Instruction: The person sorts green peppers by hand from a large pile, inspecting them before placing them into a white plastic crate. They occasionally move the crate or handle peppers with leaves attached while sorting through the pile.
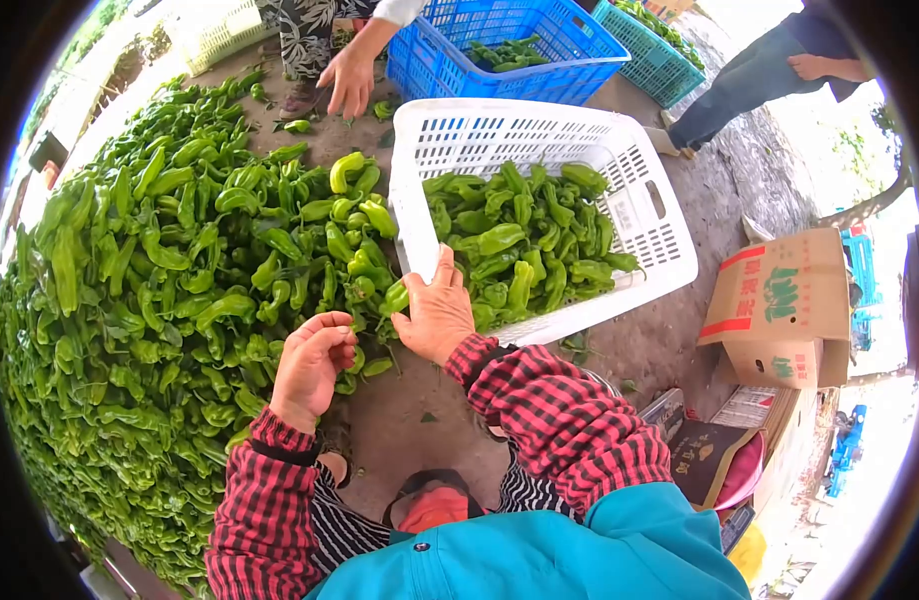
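Note:
My left hand (314,368) is closed, with thumb and fingertips drawn together beside the green pepper pile (169,330). Anything inside those fingers is too small or hidden to name. My right hand (439,318) is at the near left corner of the white crate (669,240), its fingers curled except for a raised one. A pale green pepper (396,297) shows between its thumb and fingers. Inside the crate lies a heap of green peppers (519,235).
Another person's hand (351,78) reaches down beyond the pile. A blue crate (419,60) and a teal crate (649,65) stand behind. Cardboard boxes (779,300) are at right. Another person's leg (729,95) is at upper right.

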Tool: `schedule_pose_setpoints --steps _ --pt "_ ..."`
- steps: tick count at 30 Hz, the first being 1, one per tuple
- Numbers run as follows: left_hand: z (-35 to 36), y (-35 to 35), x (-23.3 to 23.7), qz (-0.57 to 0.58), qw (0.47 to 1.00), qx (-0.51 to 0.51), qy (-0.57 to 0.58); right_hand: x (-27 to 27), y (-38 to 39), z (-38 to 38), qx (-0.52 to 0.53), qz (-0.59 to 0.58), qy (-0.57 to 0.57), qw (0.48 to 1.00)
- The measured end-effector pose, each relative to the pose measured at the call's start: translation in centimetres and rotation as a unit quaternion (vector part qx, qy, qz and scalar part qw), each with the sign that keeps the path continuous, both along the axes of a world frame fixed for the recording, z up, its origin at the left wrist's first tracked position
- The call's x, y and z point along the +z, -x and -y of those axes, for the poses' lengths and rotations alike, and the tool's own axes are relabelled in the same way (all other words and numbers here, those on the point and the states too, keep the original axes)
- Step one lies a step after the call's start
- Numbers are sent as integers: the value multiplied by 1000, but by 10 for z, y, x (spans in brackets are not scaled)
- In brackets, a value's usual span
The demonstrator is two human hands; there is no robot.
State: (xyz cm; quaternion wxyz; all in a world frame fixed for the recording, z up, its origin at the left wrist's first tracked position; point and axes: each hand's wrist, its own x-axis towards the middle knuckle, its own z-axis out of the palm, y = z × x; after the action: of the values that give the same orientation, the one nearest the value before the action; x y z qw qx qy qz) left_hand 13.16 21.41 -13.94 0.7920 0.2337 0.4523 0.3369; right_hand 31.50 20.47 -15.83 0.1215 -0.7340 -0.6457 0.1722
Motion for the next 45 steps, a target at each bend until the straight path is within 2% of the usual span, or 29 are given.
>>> schedule_pose_setpoints --steps 5,7,9,10,12,14,16,17,18,20,21,23,24,26,27,28,30,31,32,34,35,36,38,39,40,42,44,45 --pt "-1 -16 0 10 1000 -9 3 -5 -6 0 2 -27 -5 1000" --pt "-2 -23 4 24 1000 -7 15 -18 -19 -4 26 -97 -64 993" --pt "-5 -26 7 34 999 -3 8 -14 -57 -20 111 -257 -53 959" --pt "-6 -25 8 36 999 -1 -1 -4 -72 -26 2 -450 81 889" --pt "-8 -22 9 51 999 15 -2 21 -116 -39 -121 -442 188 868" --pt "-7 -21 13 60 998 21 -10 0 -173 -47 -211 -468 216 830" --pt "-6 -17 15 62 998 24 -12 -21 -214 -45 -253 -395 266 842" --pt "-6 -15 16 66 997 24 -13 -34 -221 -40 -283 -321 300 853" --pt "-6 -13 17 69 997 23 -14 -40 -223 -36 -302 -279 357 839" --pt "-8 -9 20 72 997 30 -17 -66 -235 -33 -331 -266 413 806" --pt "-8 -7 21 74 997 32 -18 -75 -238 -35 -330 -264 416 805" --pt "-8 -4 22 77 996 32 -18 -85 -232 -46 -265 -144 421 856" --pt "-7 -2 23 81 996 32 -18 -90 -228 -54 -264 -141 423 855" --pt "-6 2 24 80 996 34 -12 -107 -223 -70 -163 -33 516 840" --pt "-7 5 25 78 996 33 -10 -116 -219 -71 -103 32 516 850" --pt "-8 8 26 77 996 41 -9 -143 -231 -68 -96 36 518 850" --pt "-8 12 28 78 996 51 -7 -201 -262 -61 20 240 502 831" --pt "-8 14 29 85 995 52 -12 -196 -246 -63 -129 149 520 831" --pt "-7 14 28 83 995 59 -5 -186 -235 -66 -122 152 526 828" --pt "-7 15 28 91 994 52 -1 -162 -220 -78 -6 156 477 865" --pt "-6 16 28 96 994 47 -3 -150 -212 -73 -59 95 438 892" --pt "-7 16 28 101 994 48 -4 -147 -213 -71 -60 99 437 892" --pt "-9 17 28 98 994 44 -5 -142 -213 -68 9 82 383 920" --pt "-10 18 28 101 994 43 -8 -103 -187 -64 -118 -36 391 912" --pt "-11 18 28 102 994 47 -8 -88 -182 -65 -119 -34 388 913" --pt "-11 17 28 110 993 52 -10 -63 -178 -69 -183 -326 334 865" --pt "-10 14 29 108 993 52 -5 -33 -176 -71 -149 -494 242 822" --pt "-9 13 29 112 992 51 -10 -13 -171 -70 -91 -583 204 781"
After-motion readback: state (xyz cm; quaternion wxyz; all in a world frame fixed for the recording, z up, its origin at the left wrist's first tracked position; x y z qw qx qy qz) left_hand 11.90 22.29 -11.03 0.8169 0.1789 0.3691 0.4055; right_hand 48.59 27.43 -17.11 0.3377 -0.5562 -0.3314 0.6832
